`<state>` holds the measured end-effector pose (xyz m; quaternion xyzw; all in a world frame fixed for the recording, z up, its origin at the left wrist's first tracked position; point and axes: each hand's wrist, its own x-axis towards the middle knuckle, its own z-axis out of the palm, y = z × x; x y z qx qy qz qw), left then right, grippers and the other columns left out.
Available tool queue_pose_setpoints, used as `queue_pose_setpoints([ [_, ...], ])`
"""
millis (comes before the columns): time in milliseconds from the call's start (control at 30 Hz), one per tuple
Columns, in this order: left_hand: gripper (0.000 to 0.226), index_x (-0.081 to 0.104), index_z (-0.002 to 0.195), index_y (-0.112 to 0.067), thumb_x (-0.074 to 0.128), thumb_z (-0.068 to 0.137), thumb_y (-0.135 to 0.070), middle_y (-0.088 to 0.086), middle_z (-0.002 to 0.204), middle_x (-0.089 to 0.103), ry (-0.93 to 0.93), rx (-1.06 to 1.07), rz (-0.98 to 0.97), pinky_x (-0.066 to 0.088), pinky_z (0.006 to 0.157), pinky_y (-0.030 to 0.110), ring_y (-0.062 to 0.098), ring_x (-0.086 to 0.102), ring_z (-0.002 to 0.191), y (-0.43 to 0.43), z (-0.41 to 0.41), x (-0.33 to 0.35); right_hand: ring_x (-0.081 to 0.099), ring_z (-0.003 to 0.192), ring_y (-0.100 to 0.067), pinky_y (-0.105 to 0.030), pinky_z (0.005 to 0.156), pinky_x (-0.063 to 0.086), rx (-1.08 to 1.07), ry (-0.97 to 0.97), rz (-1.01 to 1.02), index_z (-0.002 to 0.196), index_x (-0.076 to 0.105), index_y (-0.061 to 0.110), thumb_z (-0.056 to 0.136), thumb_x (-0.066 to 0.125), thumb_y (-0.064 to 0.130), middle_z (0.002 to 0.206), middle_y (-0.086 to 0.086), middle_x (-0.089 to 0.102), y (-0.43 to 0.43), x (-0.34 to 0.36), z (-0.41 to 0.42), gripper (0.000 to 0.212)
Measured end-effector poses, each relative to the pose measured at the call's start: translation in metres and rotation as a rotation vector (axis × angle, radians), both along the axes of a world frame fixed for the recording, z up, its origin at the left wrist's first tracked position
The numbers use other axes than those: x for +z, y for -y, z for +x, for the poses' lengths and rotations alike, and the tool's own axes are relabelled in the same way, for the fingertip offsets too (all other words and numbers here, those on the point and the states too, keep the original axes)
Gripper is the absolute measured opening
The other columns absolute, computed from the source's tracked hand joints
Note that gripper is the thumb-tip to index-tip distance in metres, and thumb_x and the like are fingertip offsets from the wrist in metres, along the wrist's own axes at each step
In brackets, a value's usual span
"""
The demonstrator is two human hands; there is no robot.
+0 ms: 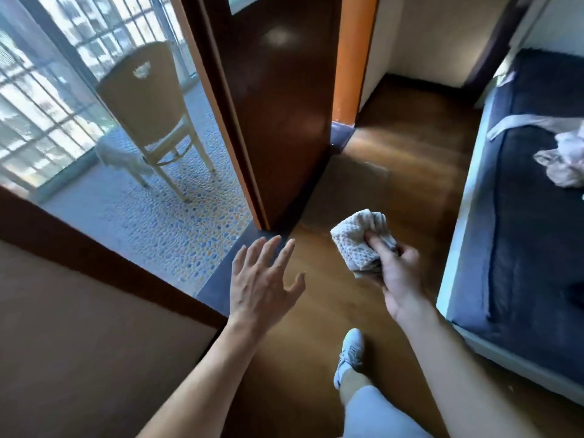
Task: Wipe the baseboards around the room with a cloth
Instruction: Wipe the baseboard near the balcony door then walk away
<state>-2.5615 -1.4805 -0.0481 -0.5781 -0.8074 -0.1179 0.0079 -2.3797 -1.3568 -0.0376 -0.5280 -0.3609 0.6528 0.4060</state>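
My right hand [399, 273] grips the bunched cloth [357, 245] above the floor [395, 159], clear of the baseboard [341, 134] — left hand [265, 276] spread, empty. I'd crouch low and press firmly along its top edge.

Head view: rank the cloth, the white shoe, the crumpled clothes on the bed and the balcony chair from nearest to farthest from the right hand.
1. cloth, gripped in the right hand itself.
2. white shoe, on the floor below; crumpled clothes, on the bed at right: too close to call.
3. chair, far left, out on the balcony.
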Motion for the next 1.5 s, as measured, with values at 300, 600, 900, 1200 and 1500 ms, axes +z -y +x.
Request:
queue_pose_setpoints([
  [300, 0.061, 0.057, 0.141, -0.027, 0.053, 0.087, -0.057, 0.0, 0.142, 0.057, 0.019, -0.055, 0.003, 0.037, 0.111, 0.049, 0.026, 0.049, 0.134, -0.202, 0.027, 0.008, 0.071, 0.057, -0.024, -0.03, 0.043, 0.053, 0.001, 0.018, 0.033, 0.09, 0.072, 0.007, 0.086, 0.075, 0.023, 0.07, -0.007, 0.073, -0.197, 0.023, 0.025, 0.016],
  [600, 0.06, 0.059, 0.14, -0.025, 0.058, 0.088, -0.053, 0.004, 0.142, 0.058, 0.001, -0.103, 0.005, 0.039, 0.108, 0.053, 0.03, 0.051, 0.133, -0.338, 0.021, 0.01, 0.072, 0.059, -0.025, -0.032, 0.046, 0.056, -0.058, 0.031, -0.006, 0.093, 0.072, 0.006, 0.085, 0.076, 0.021, 0.073, -0.008, 0.074, -0.316, 0.027, 0.024, 0.018],
  [900, 0.06, 0.055, 0.144, -0.027, 0.052, 0.092, -0.056, 0.004, 0.147, 0.054, -0.004, -0.135, -0.016, 0.033, 0.114, 0.05, 0.028, 0.046, 0.138, -0.484, -0.035, -0.008, 0.072, 0.06, -0.022, -0.029, 0.046, 0.055, -0.125, 0.034, -0.043, 0.093, 0.072, 0.009, 0.086, 0.075, 0.019, 0.078, -0.01, 0.075, -0.442, 0.01, -0.029, 0.013],
  [1200, 0.061, 0.048, 0.147, -0.03, 0.042, 0.094, -0.061, 0.001, 0.15, 0.049, -0.02, -0.254, -0.047, 0.031, 0.115, 0.05, 0.026, 0.041, 0.14, -0.668, -0.113, -0.009, 0.072, 0.061, -0.021, -0.028, 0.043, 0.055, -0.198, 0.081, -0.046, 0.088, 0.072, 0.007, 0.086, 0.075, 0.021, 0.077, -0.011, 0.074, -0.606, 0.021, -0.094, 0.014],
  [1500, 0.058, 0.055, 0.14, -0.026, 0.046, 0.092, -0.058, 0.001, 0.142, 0.055, -0.013, -0.342, 0.004, 0.036, 0.111, 0.049, 0.027, 0.047, 0.134, -0.808, -0.131, -0.009, 0.073, 0.062, -0.021, -0.028, 0.045, 0.056, -0.296, 0.078, -0.029, 0.091, 0.073, 0.015, 0.086, 0.075, 0.022, 0.074, -0.002, 0.076, -0.722, 0.014, -0.112, 0.009],
])
